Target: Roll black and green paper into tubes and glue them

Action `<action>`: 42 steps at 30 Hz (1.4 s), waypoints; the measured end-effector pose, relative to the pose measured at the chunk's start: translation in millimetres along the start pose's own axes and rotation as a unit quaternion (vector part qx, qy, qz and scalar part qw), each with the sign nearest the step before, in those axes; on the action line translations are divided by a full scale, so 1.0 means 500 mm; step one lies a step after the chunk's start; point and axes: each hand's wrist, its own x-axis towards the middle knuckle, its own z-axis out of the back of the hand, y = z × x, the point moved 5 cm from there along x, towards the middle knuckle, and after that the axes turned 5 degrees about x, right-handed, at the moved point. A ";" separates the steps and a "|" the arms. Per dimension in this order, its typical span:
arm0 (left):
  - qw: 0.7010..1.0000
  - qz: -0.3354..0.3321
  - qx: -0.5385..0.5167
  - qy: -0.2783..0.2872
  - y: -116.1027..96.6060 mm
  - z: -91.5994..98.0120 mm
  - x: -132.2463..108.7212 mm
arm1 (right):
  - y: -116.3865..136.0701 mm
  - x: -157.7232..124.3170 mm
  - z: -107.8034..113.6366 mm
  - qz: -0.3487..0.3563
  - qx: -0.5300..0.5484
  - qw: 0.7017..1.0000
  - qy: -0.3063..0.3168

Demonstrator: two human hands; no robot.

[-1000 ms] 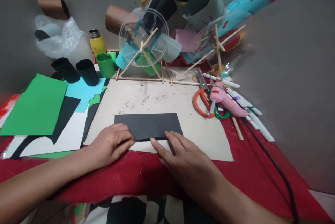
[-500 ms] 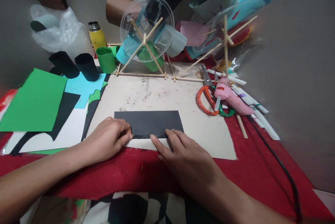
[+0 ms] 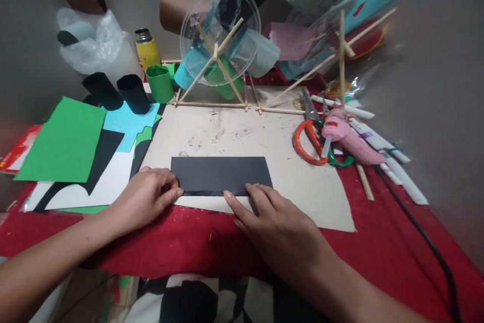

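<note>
A folded black paper rectangle [image 3: 221,175] lies flat on a beige sheet [image 3: 295,182] over a red cloth. My left hand [image 3: 145,198] curls its fingers against the paper's near left corner and presses it down. My right hand [image 3: 272,222] lies palm down with its fingers stretched out along the paper's near edge, fingertips on the fold.
A wheel frame of wooden sticks and clear plastic discs [image 3: 219,36] with paper cups stands at the back. Orange-handled scissors [image 3: 308,136] and a pink glue gun [image 3: 350,136] with a black cord lie to the right. Green, blue, black and white sheets [image 3: 64,141] and rolled paper tubes [image 3: 132,92] lie to the left.
The near flap of the black paper has been pressed flatter. My left hand has slid left towards the corner. The view has shifted slightly.
</note>
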 end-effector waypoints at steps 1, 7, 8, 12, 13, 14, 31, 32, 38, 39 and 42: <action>1.000 0.005 -0.001 -0.003 0.002 0.000 -0.004 | 0.000 0.000 0.001 0.001 0.000 1.000 0.000; 0.999 0.011 0.025 -0.032 0.012 -0.002 -0.019 | 0.001 0.000 0.005 0.006 -0.011 1.000 -0.006; 0.999 0.014 0.033 -0.038 0.015 -0.001 -0.021 | 0.002 0.000 0.006 0.008 -0.013 1.000 -0.007; 0.994 0.027 0.072 -0.071 0.026 0.006 -0.038 | 0.002 0.000 0.007 0.014 -0.014 1.000 -0.014; 0.993 0.025 0.081 -0.084 0.025 0.008 -0.045 | 0.002 0.000 0.007 0.016 -0.014 1.000 -0.016; 0.990 0.021 0.090 -0.106 0.020 0.011 -0.053 | 0.001 -0.001 0.006 0.016 -0.014 1.000 -0.017; 0.953 -0.227 0.198 0.040 -0.148 -0.130 -0.052 | -0.003 0.000 -0.006 -0.014 0.002 1.000 -0.020; 0.954 -0.223 0.196 0.039 -0.145 -0.130 -0.053 | -0.004 0.000 -0.008 -0.012 0.004 1.000 -0.016; 0.961 -0.212 0.171 0.043 -0.140 -0.130 -0.054 | -0.005 -0.001 -0.016 0.021 0.013 1.000 0.018; 0.963 -0.209 0.165 0.046 -0.140 -0.130 -0.053 | -0.006 -0.002 -0.016 0.021 0.012 0.999 0.021; 0.966 -0.203 0.150 0.047 -0.135 -0.129 -0.055 | -0.007 -0.004 -0.016 0.021 0.009 0.999 0.022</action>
